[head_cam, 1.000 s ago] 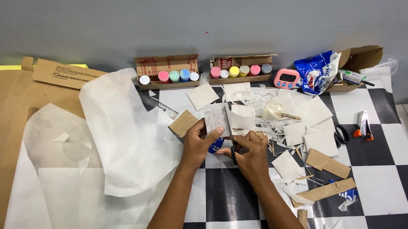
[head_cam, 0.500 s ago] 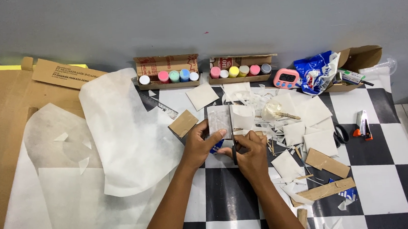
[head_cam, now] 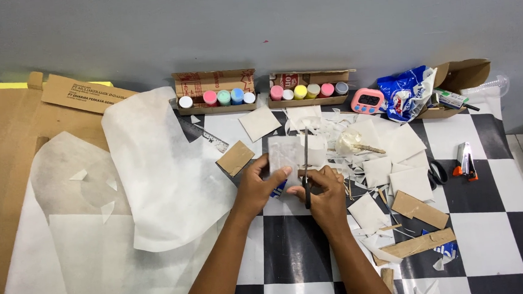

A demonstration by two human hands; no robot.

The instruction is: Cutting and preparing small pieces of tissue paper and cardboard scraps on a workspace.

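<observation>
My left hand [head_cam: 258,186] pinches the lower left edge of a small square of thin white paper [head_cam: 284,153], held upright above the checkered floor. My right hand [head_cam: 325,193] grips a pair of scissors [head_cam: 305,162], whose blades point away from me along the paper's right side. Whether the blades are in the paper I cannot tell. A blue object shows just under the left fingers.
A large white paper sheet [head_cam: 154,178] and cardboard [head_cam: 7,150] lie left. Two cardboard boxes of paint pots [head_cam: 216,97] [head_cam: 309,91] line the wall. Paper squares [head_cam: 409,183], cardboard pieces [head_cam: 419,210], a pink timer [head_cam: 367,101], black scissors [head_cam: 438,171] and a stapler [head_cam: 465,160] lie right.
The paper square has been lifted more upright and the scissors' blades now stand along its right side. Both hands stay in about the same place.
</observation>
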